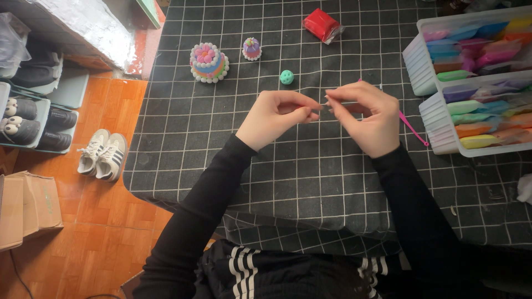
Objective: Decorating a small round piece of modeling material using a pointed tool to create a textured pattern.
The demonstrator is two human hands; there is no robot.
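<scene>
My left hand (275,118) and my right hand (368,116) meet above the dark grid-patterned tablecloth (221,144), fingertips pinched together. A very small piece seems held between them, but it is too tiny to make out. Beyond my hands lie a small teal clay ball (286,77), a layered pastel clay cake (209,62) and a small purple clay cupcake (251,49). A pink thin tool (413,130) lies under my right hand.
Two white bins (438,119) of coloured clay packets stand at the right. A red clay packet (322,25) lies at the far edge. Left of the table, sneakers (103,155), a shoe rack (33,105) and a cardboard box (27,207) sit on the orange floor.
</scene>
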